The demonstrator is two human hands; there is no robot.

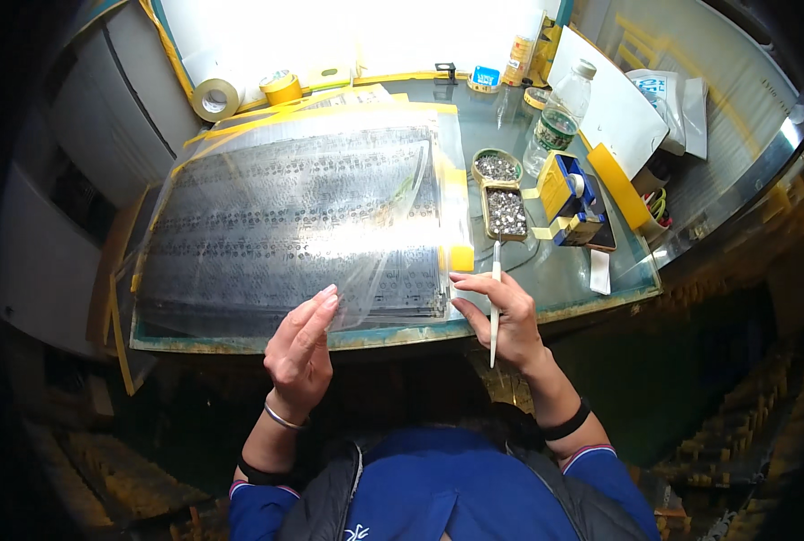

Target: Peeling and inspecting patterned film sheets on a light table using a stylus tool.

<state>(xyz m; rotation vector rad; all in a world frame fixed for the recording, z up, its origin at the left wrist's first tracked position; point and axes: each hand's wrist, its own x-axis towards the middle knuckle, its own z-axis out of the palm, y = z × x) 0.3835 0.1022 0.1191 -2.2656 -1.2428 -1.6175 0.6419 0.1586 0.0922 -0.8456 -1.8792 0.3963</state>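
My left hand [301, 350] is at the near edge of the sheet, fingers straight and close together. It appears to pinch the raised edge of a clear plastic film [379, 261]; the thumb is hidden. Under the film lies a dark sheet [285, 230] with rows of small round marks. My right hand [507, 320] is just right of the sheet's near corner, its thumb and index finger apart. A slim white pen-like tool [495, 311] is tucked between its fingers, tip pointing away towards a rectangular tin [490, 216] of small grey and white pieces.
A round tin [497, 167] of similar pieces, a plastic bottle [560, 117] and a yellow-blue tape dispenser [569, 198] stand on the right. Tape rolls [214, 99] line the back left. A white slip [600, 271] lies near the right edge of the glass-topped table [546, 293].
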